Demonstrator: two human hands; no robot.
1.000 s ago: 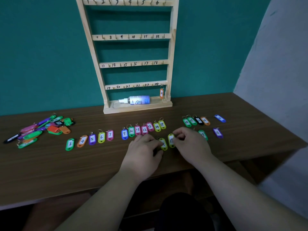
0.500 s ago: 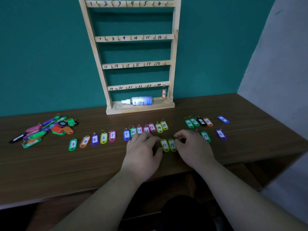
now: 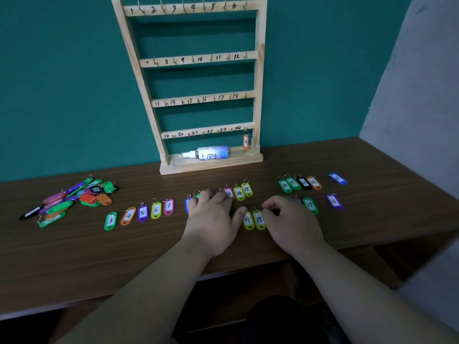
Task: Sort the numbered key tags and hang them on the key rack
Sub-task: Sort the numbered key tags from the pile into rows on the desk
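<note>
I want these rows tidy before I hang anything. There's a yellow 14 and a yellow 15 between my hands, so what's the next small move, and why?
Probably nudge the front yellow 14 and front yellow 15 straight back, to just below the back-row 14 and back-row 15. They look like duplicates, and your right hand sits right beside them.

Room along table near edge; spray bottle occupies key rack base.

Dim light, teal back wall, grey side wall, dark wood-grain desk
</note>
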